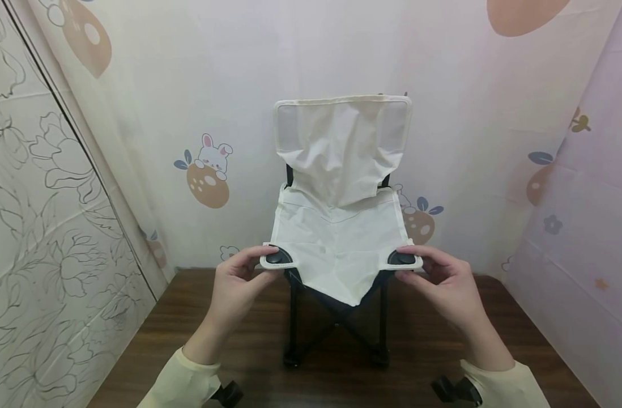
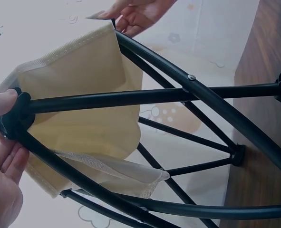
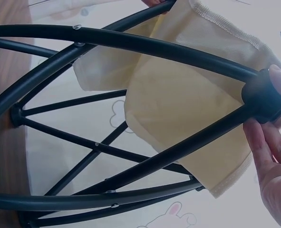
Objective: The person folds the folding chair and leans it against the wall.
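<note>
A small folding chair (image 1: 336, 226) with a cream fabric seat and back stands unfolded on a black tube frame (image 2: 130, 98). At the seat's front left corner, my left hand (image 1: 238, 283) pinches the black plastic corner piece (image 1: 279, 256) between thumb and fingers. My right hand (image 1: 447, 283) pinches the matching corner piece (image 1: 401, 258) at the front right. Between the two hands the seat fabric sags to a point at the front. From below, the right wrist view shows crossed legs meeting the corner joint (image 3: 261, 97) beside the right fingers.
The chair's feet rest on a dark brown wooden table (image 1: 188, 340). Behind it hangs a pale curtain (image 1: 229, 68) printed with rabbits and strawberries. A white panel with line-drawn flowers (image 1: 46, 226) stands on the left, and another curtain (image 1: 576, 255) on the right.
</note>
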The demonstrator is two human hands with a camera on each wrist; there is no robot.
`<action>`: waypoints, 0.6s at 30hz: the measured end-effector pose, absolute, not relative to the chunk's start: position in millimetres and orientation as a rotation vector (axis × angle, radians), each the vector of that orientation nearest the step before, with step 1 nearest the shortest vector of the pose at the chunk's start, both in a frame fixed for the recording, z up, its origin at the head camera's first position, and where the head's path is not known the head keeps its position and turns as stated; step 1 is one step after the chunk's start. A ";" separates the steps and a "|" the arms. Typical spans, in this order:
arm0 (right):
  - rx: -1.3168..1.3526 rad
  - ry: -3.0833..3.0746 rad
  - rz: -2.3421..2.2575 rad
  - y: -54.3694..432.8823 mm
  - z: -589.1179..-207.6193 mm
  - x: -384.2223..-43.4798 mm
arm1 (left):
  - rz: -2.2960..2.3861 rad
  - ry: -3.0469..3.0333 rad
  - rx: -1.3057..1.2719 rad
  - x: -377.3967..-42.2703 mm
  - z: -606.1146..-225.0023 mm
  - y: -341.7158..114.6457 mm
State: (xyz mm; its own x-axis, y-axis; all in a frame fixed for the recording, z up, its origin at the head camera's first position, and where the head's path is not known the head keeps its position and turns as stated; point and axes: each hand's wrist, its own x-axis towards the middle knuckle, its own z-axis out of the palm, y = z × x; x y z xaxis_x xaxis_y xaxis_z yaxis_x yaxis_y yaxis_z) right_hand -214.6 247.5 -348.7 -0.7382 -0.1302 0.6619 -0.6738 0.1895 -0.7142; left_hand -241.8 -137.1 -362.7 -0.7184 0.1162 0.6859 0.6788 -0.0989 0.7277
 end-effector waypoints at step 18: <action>0.773 -1.989 1.632 242.9 -345.9 -213.6 | -1.873 -1.772 -0.870 -241.3 -361.7 -137.3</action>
State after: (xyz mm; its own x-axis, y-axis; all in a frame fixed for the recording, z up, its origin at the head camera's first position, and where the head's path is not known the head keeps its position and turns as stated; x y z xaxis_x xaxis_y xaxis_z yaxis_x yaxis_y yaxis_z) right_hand -213.6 242.9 -345.9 -0.7410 -0.1372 0.6574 -0.6715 0.1422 -0.7272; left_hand -241.3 -137.3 -361.7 -0.7174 0.1174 0.6867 0.6791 -0.1015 0.7269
